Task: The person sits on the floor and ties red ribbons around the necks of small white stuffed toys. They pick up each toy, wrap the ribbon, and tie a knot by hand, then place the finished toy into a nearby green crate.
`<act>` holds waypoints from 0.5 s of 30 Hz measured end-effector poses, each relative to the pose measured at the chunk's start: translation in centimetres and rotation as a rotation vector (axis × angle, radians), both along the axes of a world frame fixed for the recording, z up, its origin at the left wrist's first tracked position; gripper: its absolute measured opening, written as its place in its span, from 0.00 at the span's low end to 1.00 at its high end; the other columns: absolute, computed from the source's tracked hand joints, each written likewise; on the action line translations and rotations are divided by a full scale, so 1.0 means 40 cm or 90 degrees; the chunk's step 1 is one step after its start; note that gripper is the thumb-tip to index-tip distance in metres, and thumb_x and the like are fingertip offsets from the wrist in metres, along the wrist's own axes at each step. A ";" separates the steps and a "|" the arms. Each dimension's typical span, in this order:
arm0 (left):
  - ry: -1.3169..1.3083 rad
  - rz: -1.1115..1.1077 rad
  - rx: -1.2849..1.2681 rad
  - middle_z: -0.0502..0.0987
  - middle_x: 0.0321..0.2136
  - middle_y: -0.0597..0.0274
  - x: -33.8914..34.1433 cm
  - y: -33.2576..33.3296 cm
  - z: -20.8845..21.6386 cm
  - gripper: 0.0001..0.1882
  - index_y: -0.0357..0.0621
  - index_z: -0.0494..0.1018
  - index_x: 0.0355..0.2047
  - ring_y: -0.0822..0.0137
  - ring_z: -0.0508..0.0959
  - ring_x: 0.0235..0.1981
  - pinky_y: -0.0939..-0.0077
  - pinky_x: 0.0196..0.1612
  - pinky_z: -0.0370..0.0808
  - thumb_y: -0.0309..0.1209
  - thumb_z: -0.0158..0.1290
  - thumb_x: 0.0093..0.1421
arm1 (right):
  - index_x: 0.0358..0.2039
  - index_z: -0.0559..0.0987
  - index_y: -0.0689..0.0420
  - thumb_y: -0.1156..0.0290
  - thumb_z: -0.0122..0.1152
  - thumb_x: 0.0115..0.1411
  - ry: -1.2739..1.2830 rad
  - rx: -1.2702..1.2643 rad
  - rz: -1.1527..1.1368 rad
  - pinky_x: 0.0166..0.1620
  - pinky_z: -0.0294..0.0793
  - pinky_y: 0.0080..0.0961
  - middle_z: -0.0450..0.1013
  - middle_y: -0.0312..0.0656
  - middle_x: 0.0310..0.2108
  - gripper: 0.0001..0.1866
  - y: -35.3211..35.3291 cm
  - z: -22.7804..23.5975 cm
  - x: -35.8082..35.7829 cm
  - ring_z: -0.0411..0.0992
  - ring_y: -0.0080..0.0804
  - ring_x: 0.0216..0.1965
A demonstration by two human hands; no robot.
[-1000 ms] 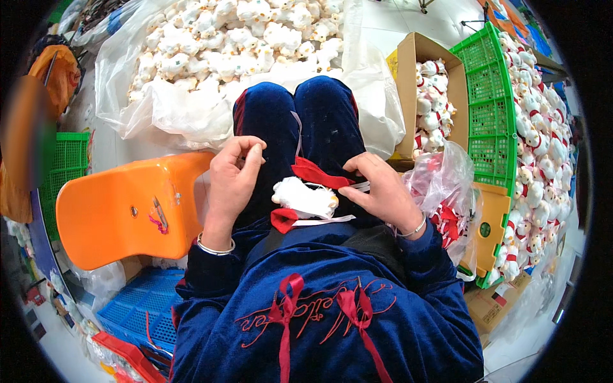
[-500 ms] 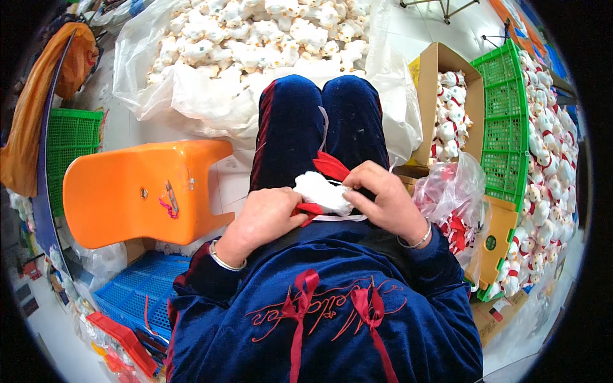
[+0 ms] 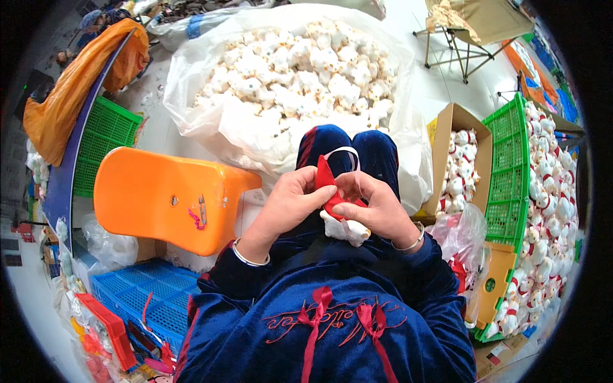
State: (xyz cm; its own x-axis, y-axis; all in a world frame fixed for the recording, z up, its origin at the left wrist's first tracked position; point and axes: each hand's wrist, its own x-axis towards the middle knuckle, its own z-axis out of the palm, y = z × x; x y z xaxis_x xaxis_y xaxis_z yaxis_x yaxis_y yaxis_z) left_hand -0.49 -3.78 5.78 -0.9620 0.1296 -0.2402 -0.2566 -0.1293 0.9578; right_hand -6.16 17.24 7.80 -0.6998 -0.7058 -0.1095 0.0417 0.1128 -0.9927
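Note:
Above my lap, a small white plush toy [image 3: 343,231] hangs below my fingers, with a red cloth piece [image 3: 325,176] against its upper side. My left hand [image 3: 290,201] is closed, thumb and fingers pinching the red cloth. My right hand [image 3: 378,214] is closed on the toy and the cloth's other side, its thumb pressing near the toy's top. A thin white ribbon [image 3: 345,150] arches up from between the hands. The fingers hide where cloth, ribbon and toy meet.
A large clear bag [image 3: 191,105] of white plush toys lies ahead. Left are an orange stool [image 3: 147,198] with a small tool on it and a blue crate [image 3: 150,293]. Right are a cardboard box [image 3: 482,143], a green crate [image 3: 507,175] of scarfed toys, and a plastic bag [image 3: 463,236].
Both hands have lifted the toy and turned it; the red cloth now stands up between them, and the ribbon loops above. The head view has shifted, showing more of the floor ahead.

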 end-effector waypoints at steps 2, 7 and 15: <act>0.033 0.029 0.012 0.82 0.41 0.63 -0.002 0.007 0.014 0.13 0.36 0.76 0.51 0.75 0.81 0.41 0.79 0.47 0.78 0.25 0.57 0.67 | 0.45 0.78 0.64 0.70 0.67 0.65 -0.036 -0.029 -0.040 0.40 0.75 0.17 0.78 0.34 0.35 0.13 -0.016 -0.014 0.002 0.74 0.16 0.36; 0.105 0.080 0.062 0.81 0.38 0.66 0.009 0.013 0.064 0.08 0.38 0.77 0.45 0.77 0.80 0.38 0.81 0.45 0.77 0.26 0.59 0.66 | 0.42 0.78 0.63 0.74 0.60 0.69 -0.116 -0.163 -0.035 0.39 0.73 0.15 0.77 0.31 0.34 0.06 -0.052 -0.006 0.001 0.73 0.15 0.34; 0.264 0.225 0.180 0.81 0.36 0.66 0.021 0.037 0.112 0.06 0.38 0.76 0.43 0.79 0.79 0.37 0.83 0.43 0.77 0.25 0.58 0.67 | 0.42 0.79 0.61 0.72 0.60 0.70 -0.122 -0.209 -0.034 0.38 0.72 0.15 0.77 0.30 0.34 0.06 -0.075 0.038 0.012 0.72 0.14 0.34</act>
State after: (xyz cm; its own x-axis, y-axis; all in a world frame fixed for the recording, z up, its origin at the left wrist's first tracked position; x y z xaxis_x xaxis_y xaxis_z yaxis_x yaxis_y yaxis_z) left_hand 0.34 -2.30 10.27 -0.9644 -0.2098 0.1608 0.2350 -0.4020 0.8850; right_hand -5.70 14.23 9.33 -0.7256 -0.6879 -0.0164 0.2276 -0.2175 -0.9492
